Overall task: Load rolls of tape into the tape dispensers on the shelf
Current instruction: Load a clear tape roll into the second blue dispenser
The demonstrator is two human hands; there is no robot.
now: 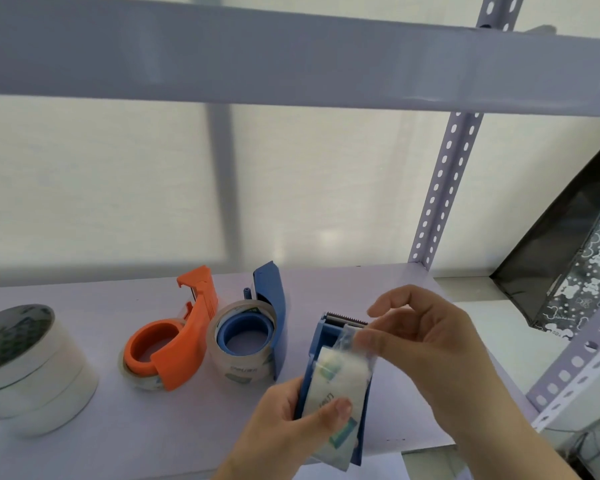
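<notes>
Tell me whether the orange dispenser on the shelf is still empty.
No, the orange dispenser already sits around a roll of clear tape, lying on the shelf.

Count: 3 tape dispensers – 1 orange [174, 336] at 9 o'clock, 2 blue [264, 317] [329, 386] ctr/6 o'clock. Spare rolls: 1 stack [28, 368], approx. 3, 8 o'clock. Hands: 2 [284, 424] [426, 344].

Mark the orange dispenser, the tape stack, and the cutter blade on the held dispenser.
orange dispenser [187, 344]: head view, on its handle arm.
tape stack [45, 372]: head view, on its side wall.
cutter blade [343, 317]: head view, on the toothed edge.
</notes>
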